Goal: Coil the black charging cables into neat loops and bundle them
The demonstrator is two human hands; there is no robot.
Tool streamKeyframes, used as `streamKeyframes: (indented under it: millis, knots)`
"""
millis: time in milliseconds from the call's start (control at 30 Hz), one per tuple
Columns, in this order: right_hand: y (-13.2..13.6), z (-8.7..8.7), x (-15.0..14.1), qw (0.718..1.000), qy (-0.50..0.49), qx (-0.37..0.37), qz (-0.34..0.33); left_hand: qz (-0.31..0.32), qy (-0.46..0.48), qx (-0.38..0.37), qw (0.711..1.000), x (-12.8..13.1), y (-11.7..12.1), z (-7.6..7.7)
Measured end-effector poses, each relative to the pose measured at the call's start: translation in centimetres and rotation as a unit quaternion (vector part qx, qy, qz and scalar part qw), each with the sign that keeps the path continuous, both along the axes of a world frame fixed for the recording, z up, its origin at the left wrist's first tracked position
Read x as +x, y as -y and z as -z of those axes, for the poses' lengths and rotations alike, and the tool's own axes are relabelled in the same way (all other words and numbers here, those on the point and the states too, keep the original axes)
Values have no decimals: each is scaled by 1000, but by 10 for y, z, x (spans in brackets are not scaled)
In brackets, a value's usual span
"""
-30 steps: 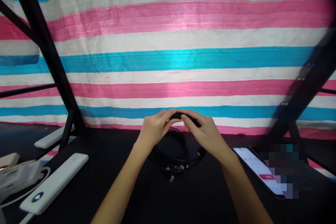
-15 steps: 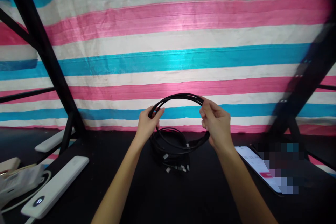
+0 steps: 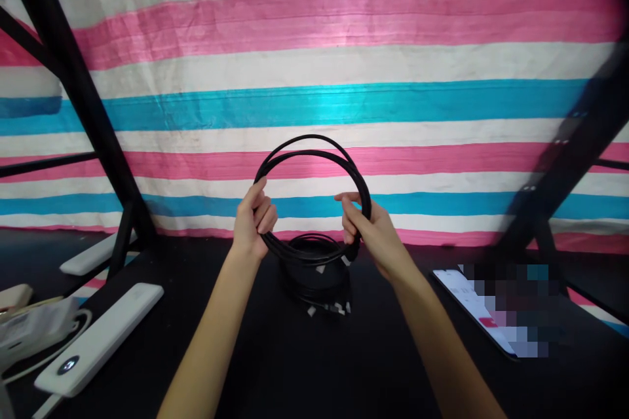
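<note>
A black cable (image 3: 314,154) is wound into a round coil of several loops, held upright above the dark table. My left hand (image 3: 254,219) grips the coil's left side, fingers curled round it. On the opposite side, my right hand (image 3: 368,229) pinches the loops between thumb and fingers. One loop stands a little above the others at the top. White tags show near the coil's lower right. Behind and below it, a second black coiled cable (image 3: 314,294) lies on the table, with several white tags along its near edge, partly hidden by the held coil.
A white power bank (image 3: 105,337) with a small round display lies at the left, beside a white adapter (image 3: 39,327) with a cord. A phone (image 3: 474,311) with a lit screen lies at the right. Black frame posts (image 3: 93,118) and a striped sheet (image 3: 314,65) stand behind.
Both hands have turned and raised the coil, and it now looks rounder and more upright. My right hand has moved left, and one loop now sticks up above the rest.
</note>
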State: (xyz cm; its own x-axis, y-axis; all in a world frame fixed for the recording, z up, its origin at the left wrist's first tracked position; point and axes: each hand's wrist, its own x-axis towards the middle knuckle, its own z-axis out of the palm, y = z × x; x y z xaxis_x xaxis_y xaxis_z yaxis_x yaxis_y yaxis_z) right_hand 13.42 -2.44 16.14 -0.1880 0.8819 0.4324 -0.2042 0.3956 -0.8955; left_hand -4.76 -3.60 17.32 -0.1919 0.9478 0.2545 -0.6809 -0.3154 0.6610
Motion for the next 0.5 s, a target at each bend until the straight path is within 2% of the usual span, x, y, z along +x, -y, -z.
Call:
streamKeyframes:
  millis: [133,200,267,300,367,433,500]
  knots:
    - [2,8,-15,985,-162,-47,40,55,35,12,998,9,1,4]
    - [2,8,-13,980,-185,-58,46,84,23,26,996,12,3,5]
    - [0,4,-6,985,-156,-71,17,98,-26,24,994,13,5,4]
    - [-1,2,-1,989,-128,-75,1,83,-66,18,994,13,6,3]
    - [-4,-2,7,995,-66,-74,-5,10,-153,1,988,11,7,1]
    - [-4,-4,12,997,-20,-68,23,-68,-227,-15,971,9,6,1]
    - [-3,-4,12,997,21,-52,58,-104,-288,-17,952,9,5,3]
